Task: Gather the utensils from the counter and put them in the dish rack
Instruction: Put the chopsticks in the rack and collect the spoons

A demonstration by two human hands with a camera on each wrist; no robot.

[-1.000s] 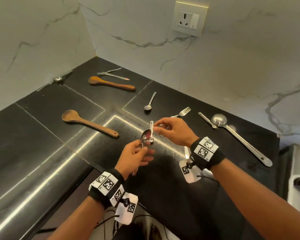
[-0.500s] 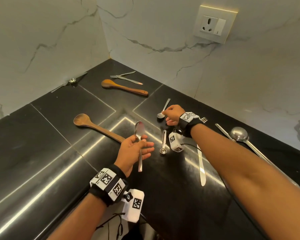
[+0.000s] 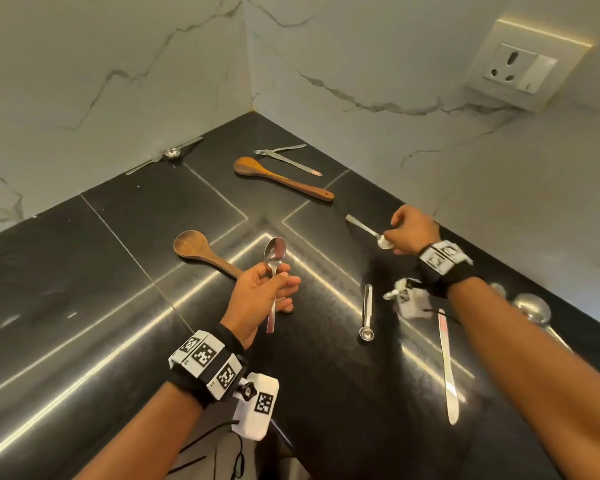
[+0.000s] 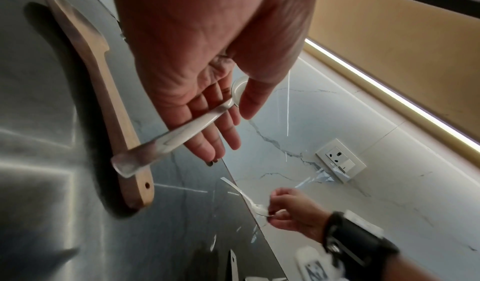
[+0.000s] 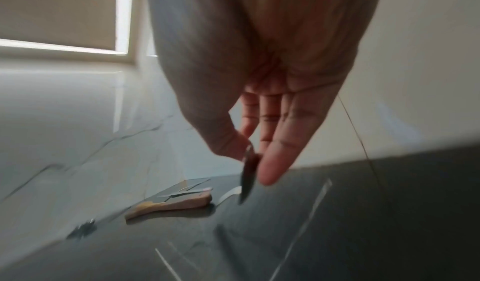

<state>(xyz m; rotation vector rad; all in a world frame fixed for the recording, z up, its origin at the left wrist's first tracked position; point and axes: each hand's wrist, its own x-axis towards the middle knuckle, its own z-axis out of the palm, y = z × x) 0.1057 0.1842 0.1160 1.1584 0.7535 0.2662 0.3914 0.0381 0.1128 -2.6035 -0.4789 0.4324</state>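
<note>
My left hand [image 3: 262, 296] held a steel tablespoon [image 3: 274, 268] by the handle, thumb pressing it against my fingers [image 4: 207, 125], bowl up and the handle end hanging below my palm, above the black counter [image 3: 84, 271]. My right hand [image 3: 411, 233] was out near the back wall, pinching a small teaspoon [image 3: 371, 232] at its bowl between thumb and fingertips, the handle pointing away to the left and lifted off the counter; the right wrist view was blurred, but showed the same pinch. Between my arms a measuring spoon [image 3: 367, 313] lay flat on the counter, and just to its right a table knife [image 3: 447, 368] lay partly under my right forearm. A ladle [image 3: 532, 308] lay beyond that arm, mostly hidden. One wooden spoon [image 3: 201, 252] lay beside my left hand, its handle passing behind it; a second wooden spoon [image 3: 281, 178] sat further back, with a fork and knife [image 3: 284, 157] crossed just behind it. The dish rack was not in view
</note>
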